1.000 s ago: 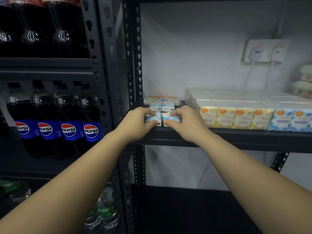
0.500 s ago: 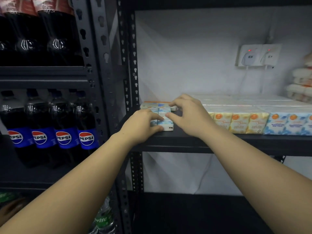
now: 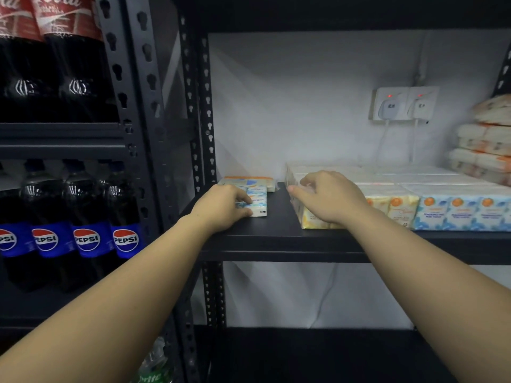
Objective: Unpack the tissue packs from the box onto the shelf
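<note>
Left hand (image 3: 224,208) is resting on the black shelf (image 3: 282,239) at its left end, fingers curling round the near small tissue pack (image 3: 258,210); thumb is lying along the pack's near lower edge, fingertips are touching its top. More small packs (image 3: 255,186) are lying just behind it, reaching toward the far wall.

Right hand (image 3: 331,199) is sitting on the left end of the big wrapped tissue block (image 3: 392,200), which is filling the shelf to the right. Its fingers are bending over the block's top left corner, thumb is pointing left along the side face. Whether they are gripping or only pressing, cannot tell.

A bare strip of shelf is lying between the small packs and the block. The box is not showing anywhere in view.

Step in hand, by my reading: tidying packs already placed, left hand squaring the small row, right hand steadying or shifting the block. Next move is probably calling for a nudge to line the small pack up with its neighbours, then both hands coming off and going for more packs. Soft wrapping is likely giving under pressure, so a light push is wanted.

Pepsi bottles (image 3: 83,225) are standing on the rack to the left.
</note>
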`<action>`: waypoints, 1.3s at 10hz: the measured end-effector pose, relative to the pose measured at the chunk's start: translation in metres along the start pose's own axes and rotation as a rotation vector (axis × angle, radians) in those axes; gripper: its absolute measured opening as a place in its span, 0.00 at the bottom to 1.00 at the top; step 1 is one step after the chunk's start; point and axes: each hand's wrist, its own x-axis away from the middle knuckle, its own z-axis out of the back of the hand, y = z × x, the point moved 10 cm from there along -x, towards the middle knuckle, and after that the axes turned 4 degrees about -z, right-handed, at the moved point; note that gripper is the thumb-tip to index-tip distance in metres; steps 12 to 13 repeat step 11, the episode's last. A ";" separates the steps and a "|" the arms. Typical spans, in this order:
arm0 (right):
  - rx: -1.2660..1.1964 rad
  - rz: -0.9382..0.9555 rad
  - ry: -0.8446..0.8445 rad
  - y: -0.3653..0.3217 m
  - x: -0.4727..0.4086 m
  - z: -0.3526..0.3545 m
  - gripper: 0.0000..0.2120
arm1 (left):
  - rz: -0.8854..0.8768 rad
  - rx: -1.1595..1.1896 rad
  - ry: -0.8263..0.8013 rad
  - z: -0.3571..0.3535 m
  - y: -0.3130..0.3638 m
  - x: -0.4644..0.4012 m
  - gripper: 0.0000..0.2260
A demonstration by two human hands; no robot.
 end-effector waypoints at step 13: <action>0.135 0.077 0.151 0.044 0.055 0.027 0.37 | -0.092 0.030 0.028 -0.014 0.070 0.037 0.32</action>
